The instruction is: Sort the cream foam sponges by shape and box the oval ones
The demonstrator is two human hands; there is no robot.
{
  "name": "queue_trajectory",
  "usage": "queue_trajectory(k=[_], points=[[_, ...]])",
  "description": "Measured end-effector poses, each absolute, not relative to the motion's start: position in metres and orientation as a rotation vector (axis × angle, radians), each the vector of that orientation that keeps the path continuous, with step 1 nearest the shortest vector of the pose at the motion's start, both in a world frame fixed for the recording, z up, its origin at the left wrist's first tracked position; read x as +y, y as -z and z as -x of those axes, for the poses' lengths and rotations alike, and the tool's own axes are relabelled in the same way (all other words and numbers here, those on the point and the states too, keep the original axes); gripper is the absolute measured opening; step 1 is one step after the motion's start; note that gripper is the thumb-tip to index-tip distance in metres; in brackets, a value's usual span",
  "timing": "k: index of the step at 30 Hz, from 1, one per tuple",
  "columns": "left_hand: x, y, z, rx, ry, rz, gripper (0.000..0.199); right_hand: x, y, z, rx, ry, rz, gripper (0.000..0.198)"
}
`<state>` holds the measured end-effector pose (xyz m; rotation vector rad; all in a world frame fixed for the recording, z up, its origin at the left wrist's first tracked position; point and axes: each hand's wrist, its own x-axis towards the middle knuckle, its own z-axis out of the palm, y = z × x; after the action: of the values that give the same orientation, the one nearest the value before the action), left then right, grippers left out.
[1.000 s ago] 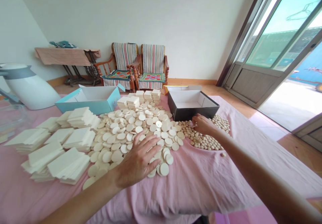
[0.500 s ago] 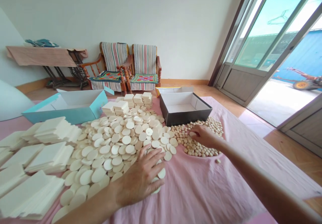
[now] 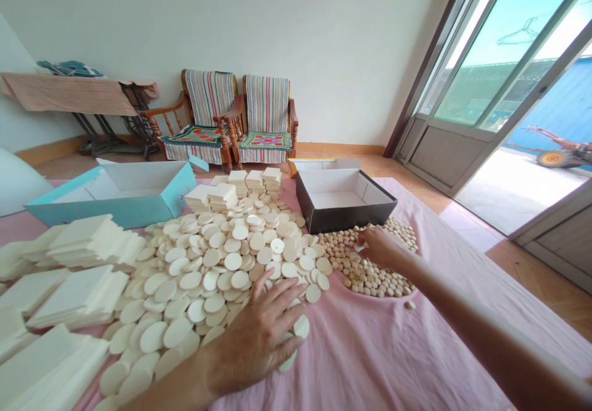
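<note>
My left hand (image 3: 261,331) lies spread over the near right edge of a heap of pale round wooden discs (image 3: 189,281), its fingers apart. Some discs show beside and beneath the fingertips. To the right, my right hand (image 3: 382,248) reaches over a pile of small round wooden beads (image 3: 365,275). Its fingers are pinched together, and a pale disc (image 3: 359,248) shows at the tips. The fingertips are partly hidden by the hand itself. One bead (image 3: 409,305) lies apart from the pile on the pink cloth (image 3: 365,349).
Stacks of pale square wooden boards (image 3: 76,294) stand on the left. Smaller square stacks (image 3: 238,183) sit behind the discs. A light blue box (image 3: 99,214) is at back left, a black box (image 3: 354,214) behind the beads. Two armchairs (image 3: 266,112) stand by the wall.
The view has shifted slightly. My left hand stays spread on the discs, and my right hand still pinches over the beads with the pale disc at its fingertips.
</note>
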<state>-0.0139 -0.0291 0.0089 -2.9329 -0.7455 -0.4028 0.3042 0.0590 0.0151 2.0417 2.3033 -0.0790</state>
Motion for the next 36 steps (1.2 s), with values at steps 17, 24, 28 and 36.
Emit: queue_trajectory(k=[17,24,28,36], points=[[-0.032,-0.014,0.01,-0.776,0.646,2.846,0.023,0.055,-0.014,-0.301,2.253,0.09,-2.033,0.019],[-0.033,-0.018,0.009,-0.783,0.629,2.842,0.024,0.054,-0.014,-0.3,2.337,0.135,-1.972,0.018],[-0.033,-0.022,0.012,-0.829,0.689,2.847,0.023,0.051,-0.028,-0.307,2.467,0.146,-1.932,0.019],[-0.018,-0.041,-0.007,-0.875,0.683,3.019,0.022,0.114,-0.096,-0.304,2.671,-0.058,-2.253,0.022]])
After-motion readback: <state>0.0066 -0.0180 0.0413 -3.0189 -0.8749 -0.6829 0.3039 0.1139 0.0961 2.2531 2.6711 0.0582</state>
